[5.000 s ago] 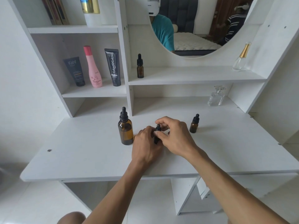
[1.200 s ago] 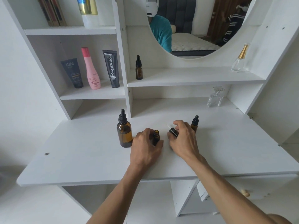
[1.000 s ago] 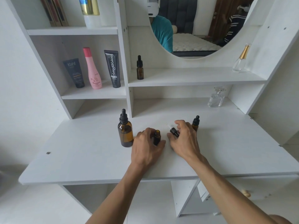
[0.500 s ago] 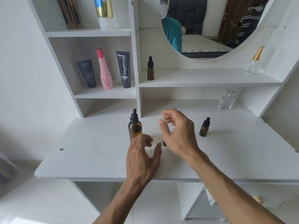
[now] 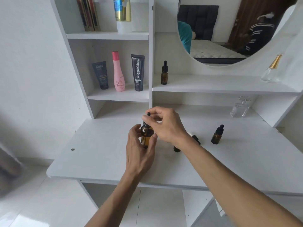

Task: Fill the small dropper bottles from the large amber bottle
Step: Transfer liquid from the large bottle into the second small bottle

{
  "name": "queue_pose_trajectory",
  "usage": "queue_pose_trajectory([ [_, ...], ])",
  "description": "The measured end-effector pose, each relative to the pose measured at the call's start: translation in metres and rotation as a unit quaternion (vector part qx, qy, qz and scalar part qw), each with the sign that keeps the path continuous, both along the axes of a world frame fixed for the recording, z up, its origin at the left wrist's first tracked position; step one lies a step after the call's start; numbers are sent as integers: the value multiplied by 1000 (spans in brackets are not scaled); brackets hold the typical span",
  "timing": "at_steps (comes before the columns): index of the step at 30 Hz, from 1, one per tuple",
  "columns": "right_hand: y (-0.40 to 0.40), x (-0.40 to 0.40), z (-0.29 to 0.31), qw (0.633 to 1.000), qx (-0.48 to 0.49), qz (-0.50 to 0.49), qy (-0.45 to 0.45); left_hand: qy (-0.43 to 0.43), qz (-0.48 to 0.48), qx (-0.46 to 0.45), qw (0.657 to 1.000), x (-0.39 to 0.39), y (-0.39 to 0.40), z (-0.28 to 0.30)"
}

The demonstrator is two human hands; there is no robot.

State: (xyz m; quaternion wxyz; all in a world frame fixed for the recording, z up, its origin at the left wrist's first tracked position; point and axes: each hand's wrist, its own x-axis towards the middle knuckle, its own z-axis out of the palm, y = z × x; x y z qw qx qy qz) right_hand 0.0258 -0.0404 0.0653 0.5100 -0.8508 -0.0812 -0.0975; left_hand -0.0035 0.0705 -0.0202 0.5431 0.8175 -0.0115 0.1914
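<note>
A person stands at a white bench [image 5: 101, 154] with both hands over its middle. The left hand [image 5: 139, 151] curls around the body of the large amber bottle [image 5: 146, 135], which stands upright on the bench, fingers on its far-left side and thumb on its near-right side. The right hand [image 5: 165, 125], directly above and to the right of the left, pinches the black dropper cap [image 5: 147, 117] on top of that bottle between thumb and forefinger; the other fingers are bent loosely behind. Just right of the right wrist, a small open bottle [image 5: 176, 149] shows only its base, the rest hidden by the forearm. Beside it, further right, a loose dropper [image 5: 195, 138] lies on its side on the bench. Beyond that, well apart from both hands, a capped small bottle [image 5: 217, 135] stands upright. Above the hands, on the shelf [image 5: 221, 86] under the mirror [image 5: 218, 30], stands another capped small bottle [image 5: 164, 73].
</note>
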Motion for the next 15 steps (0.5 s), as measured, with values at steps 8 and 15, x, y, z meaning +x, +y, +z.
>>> queue_pose_trajectory([
  [8, -1, 7, 11, 996, 79, 27, -19, -15, -20, 2, 1000, 9, 2, -13],
  [15, -1, 9, 39, 987, 140, 62, -45, -39, -30, 16, 999, 14, 2, -15],
])
